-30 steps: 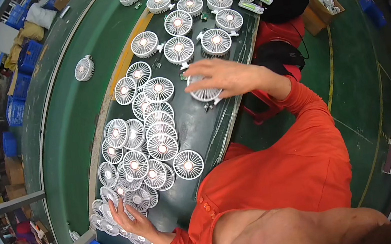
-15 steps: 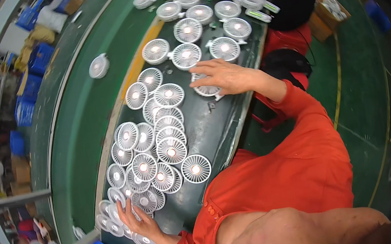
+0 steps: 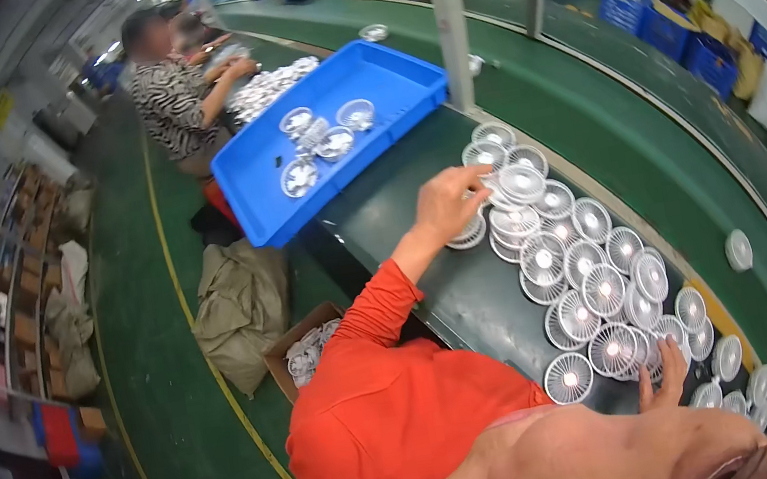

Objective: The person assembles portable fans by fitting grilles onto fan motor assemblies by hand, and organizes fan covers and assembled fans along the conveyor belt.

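Nearest, the right hand (image 3: 665, 385), thumb and fingers apart, is at white fan grilles (image 3: 543, 258) overlapping on the green table (image 3: 472, 301). Farther off, the left hand (image 3: 444, 208) curls by more grilles, its hold unclear. The step looks like handling these; lifting 1 calls for parting it from its neighbours.

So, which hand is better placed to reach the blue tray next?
Likely the left hand: it is nearer the blue tray, while the right hand is by fan grilles farther away.
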Demonstrator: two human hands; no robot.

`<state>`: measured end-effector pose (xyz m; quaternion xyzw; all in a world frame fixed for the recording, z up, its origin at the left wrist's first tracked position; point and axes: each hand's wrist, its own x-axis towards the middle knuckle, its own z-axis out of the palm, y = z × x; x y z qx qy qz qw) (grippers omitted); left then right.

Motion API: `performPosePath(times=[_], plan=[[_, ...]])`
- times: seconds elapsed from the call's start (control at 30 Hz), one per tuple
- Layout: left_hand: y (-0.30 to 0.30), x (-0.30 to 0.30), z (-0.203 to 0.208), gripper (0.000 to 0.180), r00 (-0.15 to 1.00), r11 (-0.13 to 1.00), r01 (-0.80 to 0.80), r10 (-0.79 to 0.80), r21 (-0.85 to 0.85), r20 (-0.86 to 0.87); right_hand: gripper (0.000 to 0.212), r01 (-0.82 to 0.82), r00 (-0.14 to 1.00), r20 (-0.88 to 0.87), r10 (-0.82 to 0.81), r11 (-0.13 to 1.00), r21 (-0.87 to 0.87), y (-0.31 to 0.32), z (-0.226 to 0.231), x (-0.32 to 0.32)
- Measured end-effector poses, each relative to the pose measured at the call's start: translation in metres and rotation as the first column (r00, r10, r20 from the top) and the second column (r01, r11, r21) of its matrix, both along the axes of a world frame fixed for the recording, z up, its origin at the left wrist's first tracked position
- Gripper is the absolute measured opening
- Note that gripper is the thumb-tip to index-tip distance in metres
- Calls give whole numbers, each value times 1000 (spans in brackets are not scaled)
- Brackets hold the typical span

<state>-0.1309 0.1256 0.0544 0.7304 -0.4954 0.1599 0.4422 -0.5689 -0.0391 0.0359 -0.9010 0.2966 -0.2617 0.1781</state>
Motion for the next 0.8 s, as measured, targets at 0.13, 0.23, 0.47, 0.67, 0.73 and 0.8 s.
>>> performPosePath(times=[0.13,0.23,0.47,0.67,0.73,0.8], plan=[[67,89,36,38,922,923,-383,379,-36,-83,57,-110,994,20,110,993,-32,-30,-1,42],[130,206,47,78,803,802,-588,564,-103,-192,63,-118,991,-77,110,987,-112,-49,3,62],[70,217,27,39,936,938,-341,333,-55,-114,74,-87,937,-348,-8,963,-256,-61,-14,101],[-36,91,-38,40,974,964,228,-222,140,-53,61,-59,947,-320,-25,966,-252,-55,-1,119],[-54,67,-45,46,974,927,224,-225,301,-31,73,103,972,-212,-99,995,10,-64,-3,116],[-64,54,-57,50,972,886,235,-212,400,-101,72,180,937,-292,-193,981,-74,-74,-2,122]])
